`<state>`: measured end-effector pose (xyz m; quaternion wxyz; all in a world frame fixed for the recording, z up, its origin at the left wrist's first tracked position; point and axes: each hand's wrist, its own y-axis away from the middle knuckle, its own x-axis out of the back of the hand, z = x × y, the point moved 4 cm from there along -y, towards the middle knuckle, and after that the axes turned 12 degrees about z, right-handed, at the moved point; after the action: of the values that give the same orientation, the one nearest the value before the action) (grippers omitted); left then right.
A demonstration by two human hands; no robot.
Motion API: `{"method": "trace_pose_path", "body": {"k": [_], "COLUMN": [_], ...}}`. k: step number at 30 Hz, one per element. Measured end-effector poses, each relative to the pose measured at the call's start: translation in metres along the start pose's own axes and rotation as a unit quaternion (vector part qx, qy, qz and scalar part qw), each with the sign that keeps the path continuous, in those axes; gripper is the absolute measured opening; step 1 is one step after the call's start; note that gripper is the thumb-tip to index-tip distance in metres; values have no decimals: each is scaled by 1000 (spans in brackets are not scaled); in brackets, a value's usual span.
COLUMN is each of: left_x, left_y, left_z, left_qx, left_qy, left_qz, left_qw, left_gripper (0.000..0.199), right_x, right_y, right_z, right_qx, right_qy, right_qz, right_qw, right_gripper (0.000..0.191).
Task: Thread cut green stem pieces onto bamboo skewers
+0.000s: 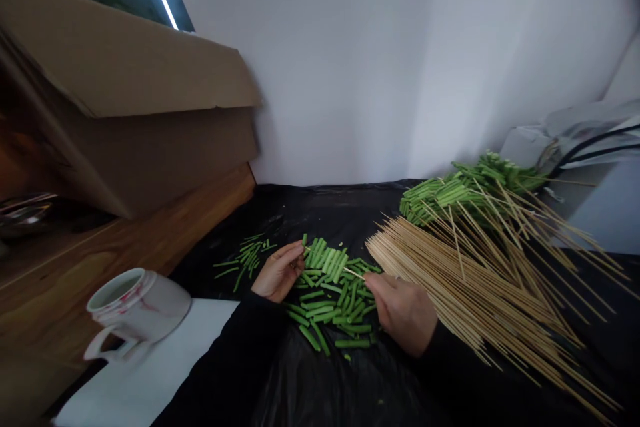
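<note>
So the thing being worked on is a thin pale wooden skewer (354,273) with a row of short green stem pieces (327,259) threaded crosswise on it, packed side by side like a little raft. Color runs from bright to paler green, and a bit of bare stick pokes out on the right side.

It sits between the two hands, over the near-middle of the black plastic cover (320,207). The right hand (403,307) has its grip pinched on the bare end of the stick, well to the right of the green row. The left hand (281,271) is at the other end, thumb and fingers pinching one upright green piece (305,240) just beside the row.

Right below are loose cut stems (327,310), with a smaller scatter (249,255) off to the left. On the right there's a big fan of bare skewers (465,273), and a heap of green skewered bundles (465,187) on its far side.
</note>
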<state>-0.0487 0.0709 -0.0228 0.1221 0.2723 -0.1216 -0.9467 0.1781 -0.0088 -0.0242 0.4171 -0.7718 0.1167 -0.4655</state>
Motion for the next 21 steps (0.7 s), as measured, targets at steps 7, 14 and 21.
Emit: {"method": "trace_pose_path", "body": {"k": [7,14,21], "left_x": [0,0,-1], "left_y": [-1,0,-1], "left_z": [-4,-5,-7], "left_qx": [31,36,39], "left_qy": [10,3,-8], "left_qz": [-17,-28,-48], "left_qw": [999,999,998], "left_gripper": [13,13,14], "right_x": [-1,-1,0], "right_y": [1,2,2], "right_z": [0,-2,-1], "right_qx": [-4,-6,-8], "right_qy": [-8,-8,-1], "right_qz": [0,5,5], "right_qw": [1000,1000,1000], "right_gripper": [28,28,28]}}
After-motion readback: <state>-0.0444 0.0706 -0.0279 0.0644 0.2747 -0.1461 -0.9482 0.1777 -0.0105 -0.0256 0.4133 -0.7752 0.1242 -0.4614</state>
